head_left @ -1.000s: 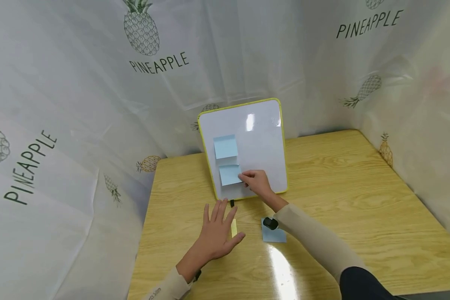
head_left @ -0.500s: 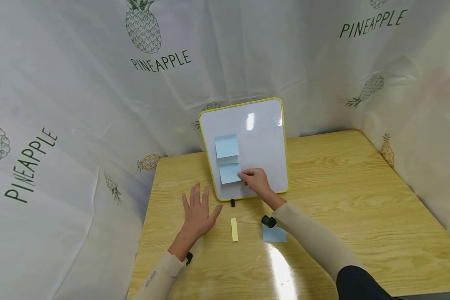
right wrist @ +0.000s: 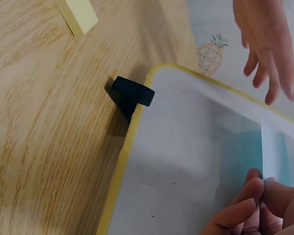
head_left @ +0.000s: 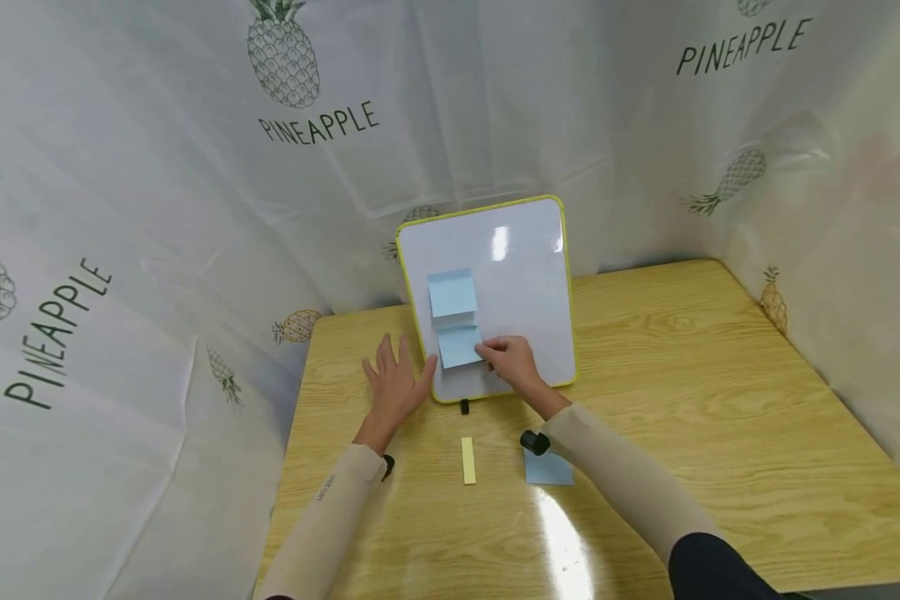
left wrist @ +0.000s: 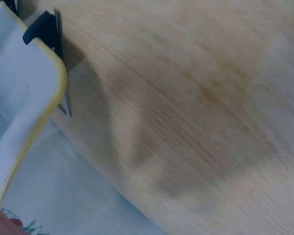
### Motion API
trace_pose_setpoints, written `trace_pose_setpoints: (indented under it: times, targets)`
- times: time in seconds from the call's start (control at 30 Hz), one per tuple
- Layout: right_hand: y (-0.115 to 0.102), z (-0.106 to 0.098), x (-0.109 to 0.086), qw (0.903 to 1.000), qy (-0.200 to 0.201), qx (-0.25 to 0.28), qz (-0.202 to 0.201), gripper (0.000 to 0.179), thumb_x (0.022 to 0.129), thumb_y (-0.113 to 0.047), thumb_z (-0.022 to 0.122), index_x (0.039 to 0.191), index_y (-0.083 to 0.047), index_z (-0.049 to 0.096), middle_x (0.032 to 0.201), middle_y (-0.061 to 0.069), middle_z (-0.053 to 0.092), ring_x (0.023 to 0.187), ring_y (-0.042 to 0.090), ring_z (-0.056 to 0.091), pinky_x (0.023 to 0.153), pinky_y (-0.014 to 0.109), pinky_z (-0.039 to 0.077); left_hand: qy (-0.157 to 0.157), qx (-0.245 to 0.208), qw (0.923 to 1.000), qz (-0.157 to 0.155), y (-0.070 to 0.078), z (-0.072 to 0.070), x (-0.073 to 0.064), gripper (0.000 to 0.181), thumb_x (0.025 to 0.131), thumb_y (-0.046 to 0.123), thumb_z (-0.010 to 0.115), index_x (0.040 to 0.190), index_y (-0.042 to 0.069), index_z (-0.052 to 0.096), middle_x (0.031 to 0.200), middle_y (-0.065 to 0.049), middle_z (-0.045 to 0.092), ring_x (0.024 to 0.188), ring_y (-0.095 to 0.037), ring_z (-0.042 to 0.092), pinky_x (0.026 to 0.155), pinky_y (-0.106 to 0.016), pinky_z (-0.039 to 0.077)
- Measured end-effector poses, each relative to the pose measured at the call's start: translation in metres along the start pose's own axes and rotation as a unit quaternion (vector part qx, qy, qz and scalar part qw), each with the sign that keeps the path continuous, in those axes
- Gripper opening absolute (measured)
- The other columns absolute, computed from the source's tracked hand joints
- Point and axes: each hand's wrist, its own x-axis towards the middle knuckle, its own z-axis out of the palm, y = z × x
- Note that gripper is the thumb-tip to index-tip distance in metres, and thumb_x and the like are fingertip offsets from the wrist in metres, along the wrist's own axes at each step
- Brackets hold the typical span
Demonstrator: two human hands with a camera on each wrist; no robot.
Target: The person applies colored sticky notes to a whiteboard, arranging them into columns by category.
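A whiteboard [head_left: 521,292] with a yellow rim leans upright at the back of the table. Two light blue sticky notes are on its left side, an upper note [head_left: 452,293] and a lower note [head_left: 459,347]. My right hand [head_left: 513,363] pinches the lower note's right edge between thumb and fingertips; in the right wrist view that note [right wrist: 270,152] stands out from the board. My left hand [head_left: 395,385], fingers spread, is by the board's lower left edge and holds nothing. Whether its thumb touches the rim I cannot tell.
A thin yellow sticky-note pad [head_left: 468,461] lies in front of the board. Right of it is a blue sticky-note pad [head_left: 549,469], partly under the right wrist. A black clip foot [head_left: 464,407] grips the board's bottom edge. Pineapple-printed sheeting [head_left: 495,100] hangs behind.
My left hand has moved left and then forward to the board's left edge, uncovering the yellow pad. My right hand keeps its pinch on the lower note, almost unmoved.
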Motion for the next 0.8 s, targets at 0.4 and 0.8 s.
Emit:
trace_pose_setpoints:
  times: [0.4,0.8]
  targets:
    - [0.005,0.0,0.004,0.9999,0.009,0.008,0.011,0.025,0.092,-0.028,0.072,0.103,-0.006,0.077,0.084,0.019,0.072,0.074,0.029,0.065,0.059,0.029,0.049,-0.025,0.003,0.9992,-0.032,0.01,-0.001,0.031,0.089,0.095,0.073,0.026,0.16,0.013,0.014,0.164,-0.024,0.0,0.152,-0.039,0.001,0.112,-0.069,-0.009]
    - [0.004,0.001,0.003,0.9997,0.016,-0.018,-0.004,0.024,0.09,-0.026,0.073,0.099,-0.004,0.078,0.079,0.015,0.073,0.073,0.031,0.067,0.059,0.027,0.047,-0.004,0.031,0.9988,-0.037,0.012,-0.005,0.051,0.095,0.093,0.075,0.031,0.16,0.014,0.004,0.163,-0.025,-0.006,0.151,-0.045,-0.005,0.111,-0.07,-0.01]
